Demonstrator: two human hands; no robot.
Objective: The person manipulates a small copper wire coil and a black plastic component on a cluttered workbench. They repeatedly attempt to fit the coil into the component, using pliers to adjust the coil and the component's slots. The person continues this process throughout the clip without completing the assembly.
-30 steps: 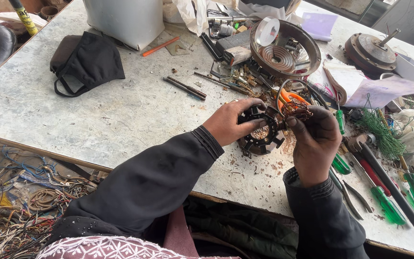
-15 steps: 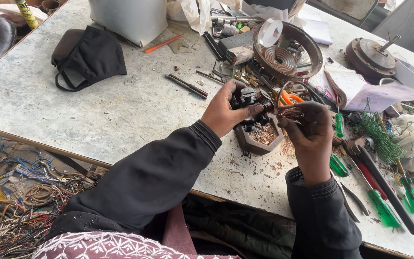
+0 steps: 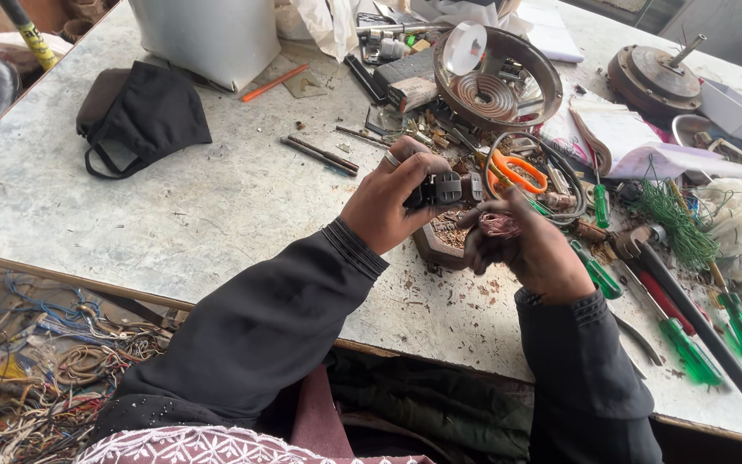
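My left hand (image 3: 384,202) grips a dark round motor stator (image 3: 440,191) and holds it tilted above the table. My right hand (image 3: 521,247) is closed around a small bundle of copper wire (image 3: 498,225) right beside the stator. Under both hands sits a small brown tray (image 3: 429,249) with copper scraps. Both arms wear black sleeves.
Orange-handled scissors (image 3: 517,172), a round metal fan housing (image 3: 498,79), green-handled screwdrivers (image 3: 689,351) and a dark tool clutter the right of the grey table (image 3: 173,223). A black mask (image 3: 143,116) and a white container (image 3: 208,39) lie far left. Tangled wires (image 3: 36,369) fill the floor.
The stator has been lifted and tipped up in my left hand. My right hand has drawn closer to me with the copper wire bundle.
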